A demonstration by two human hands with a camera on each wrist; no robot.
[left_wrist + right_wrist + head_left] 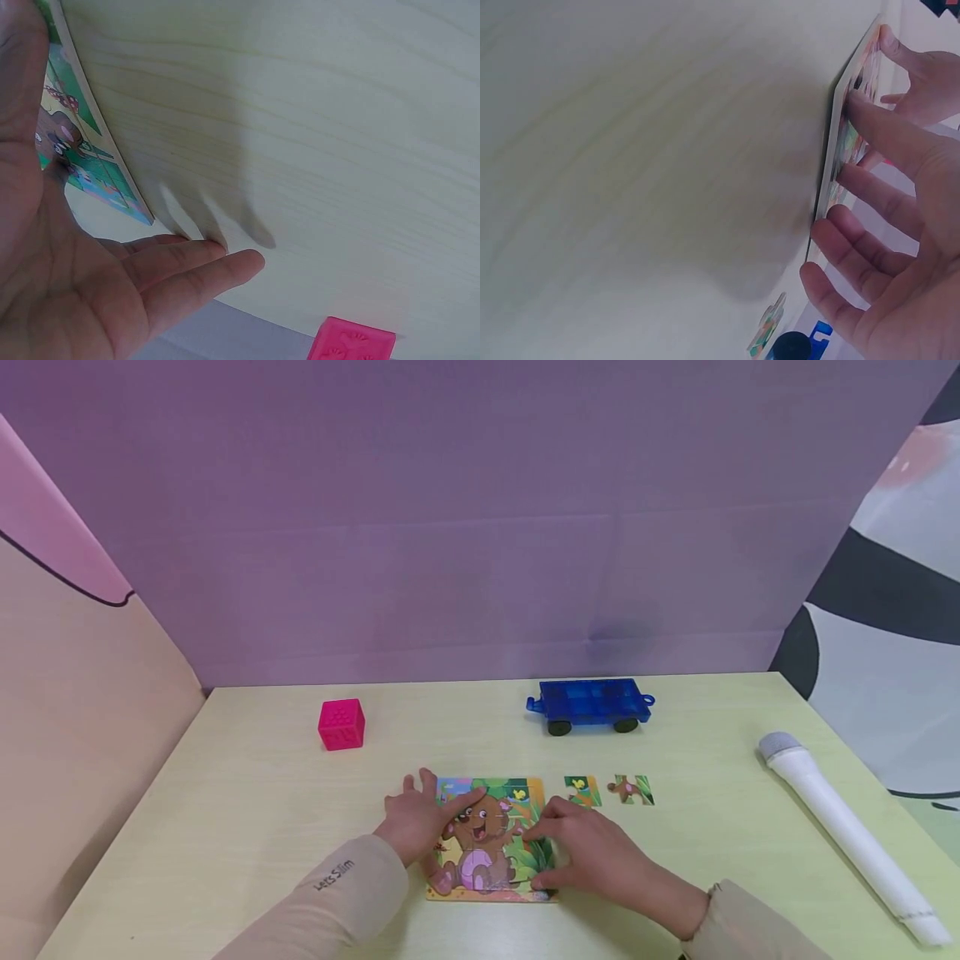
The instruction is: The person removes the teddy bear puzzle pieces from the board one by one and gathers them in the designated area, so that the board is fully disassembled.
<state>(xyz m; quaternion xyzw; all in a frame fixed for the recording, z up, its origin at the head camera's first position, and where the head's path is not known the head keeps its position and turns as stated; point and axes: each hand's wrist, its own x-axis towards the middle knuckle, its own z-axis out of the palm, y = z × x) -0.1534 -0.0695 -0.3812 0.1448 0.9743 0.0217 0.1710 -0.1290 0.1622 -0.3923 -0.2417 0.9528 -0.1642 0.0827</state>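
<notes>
A bear jigsaw puzzle (480,864) lies in its flat board near the front of the table. Over its left edge is my left hand (418,822), fingers spread and thumb stretched across the picture near the bear's head. My right hand (592,852) reaches in from the right, its thumb and fingertips touching the right part of the picture; the right wrist view shows these fingers spread and only slightly bent. Just right of the board lie two loose puzzle pieces, one with a yellow bird (582,791) and one with a brown figure (632,789).
A pink cube (342,724) sits at the back left. Behind the loose pieces stands a blue toy wagon (592,703) on black wheels. A white toy microphone (855,839) lies slanted along the right side. A purple backdrop (480,527) rises behind the table.
</notes>
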